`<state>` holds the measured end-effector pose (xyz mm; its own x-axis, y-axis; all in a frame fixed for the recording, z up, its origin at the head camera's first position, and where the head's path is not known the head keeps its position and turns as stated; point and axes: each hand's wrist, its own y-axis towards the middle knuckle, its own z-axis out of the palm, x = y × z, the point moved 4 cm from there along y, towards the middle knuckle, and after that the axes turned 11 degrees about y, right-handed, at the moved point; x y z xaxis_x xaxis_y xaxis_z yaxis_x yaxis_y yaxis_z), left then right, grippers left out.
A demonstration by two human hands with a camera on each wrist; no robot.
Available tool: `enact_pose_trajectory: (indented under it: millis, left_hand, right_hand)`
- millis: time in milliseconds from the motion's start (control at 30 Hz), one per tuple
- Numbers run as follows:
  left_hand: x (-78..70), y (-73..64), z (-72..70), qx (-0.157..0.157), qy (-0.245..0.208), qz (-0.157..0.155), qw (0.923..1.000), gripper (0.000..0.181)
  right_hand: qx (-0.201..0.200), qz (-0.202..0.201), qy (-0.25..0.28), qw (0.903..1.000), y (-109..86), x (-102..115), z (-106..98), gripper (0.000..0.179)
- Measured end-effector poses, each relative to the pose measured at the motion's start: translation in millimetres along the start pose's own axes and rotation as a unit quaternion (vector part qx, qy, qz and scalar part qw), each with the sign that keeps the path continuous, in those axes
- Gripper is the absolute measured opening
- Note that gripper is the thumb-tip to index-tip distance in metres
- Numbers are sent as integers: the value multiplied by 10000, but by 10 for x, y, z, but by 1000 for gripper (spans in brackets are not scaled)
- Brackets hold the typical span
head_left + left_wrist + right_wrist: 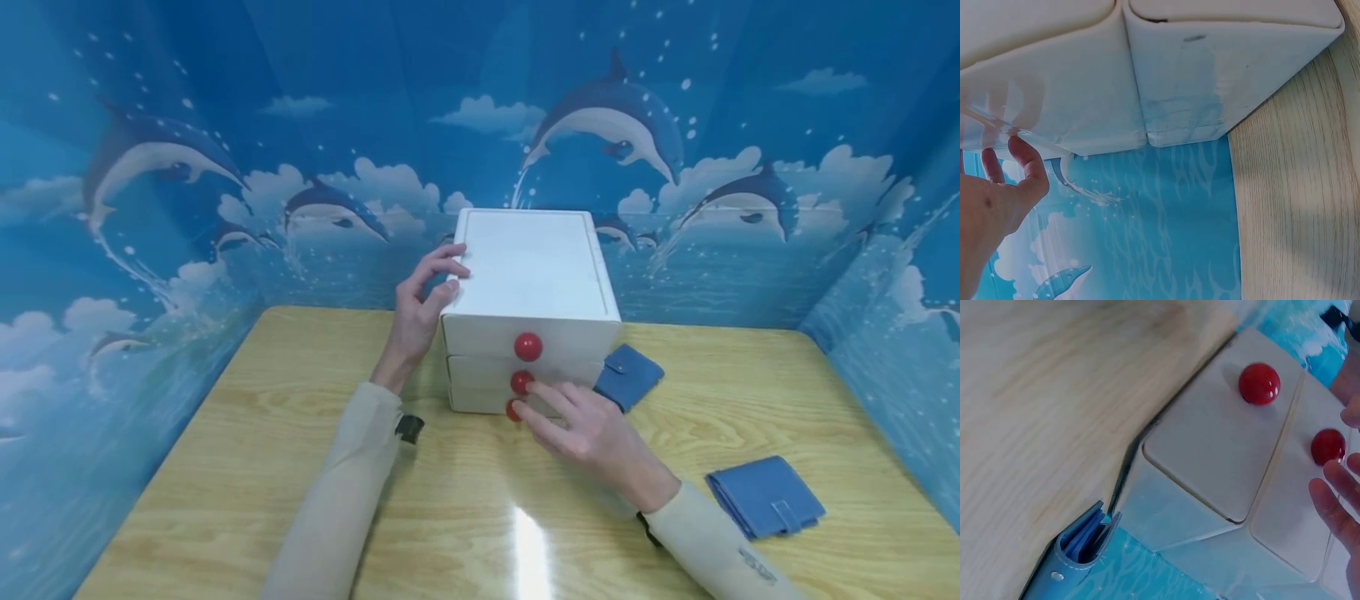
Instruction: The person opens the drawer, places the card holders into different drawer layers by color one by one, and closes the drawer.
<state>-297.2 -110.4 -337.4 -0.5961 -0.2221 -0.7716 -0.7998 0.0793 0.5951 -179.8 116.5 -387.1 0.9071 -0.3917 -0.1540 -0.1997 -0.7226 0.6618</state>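
Note:
A white three-drawer box (536,262) with a round red knob on each drawer stands on the wooden table. The left hand (426,300) rests at the box's upper left edge, fingertips on its rim and side. In the left wrist view, its bent fingers (1034,167) are against the glossy side wall. The right hand (588,429) reaches to the front with thumb and fingers spread apart. Its fingertips are right at the middle red knob (1328,447). The bottom knob (1259,383) stands free of the fingers in the right wrist view. All drawers look closed.
One blue wallet (632,377) lies beside the box's right side, partly hidden, its edge standing ajar in the right wrist view. Another blue wallet (767,497) with a strap lies near the right forearm. A dolphin-print backdrop (337,125) surrounds the table (255,467).

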Motion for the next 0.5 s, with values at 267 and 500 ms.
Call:
enact_pose_trajectory:
  millis: [267, 500]
  left_hand:
    - [1, -4, -9, -10, 55, -29, 10000, 30]
    - [20, -8, 2, -7, -10, 6, 10000, 29]
  right_hand:
    - [504, -684, -198, 9962, -62, 111, 92, 41]
    - [1473, -198, -139, 9888, -93, 127, 219, 31]
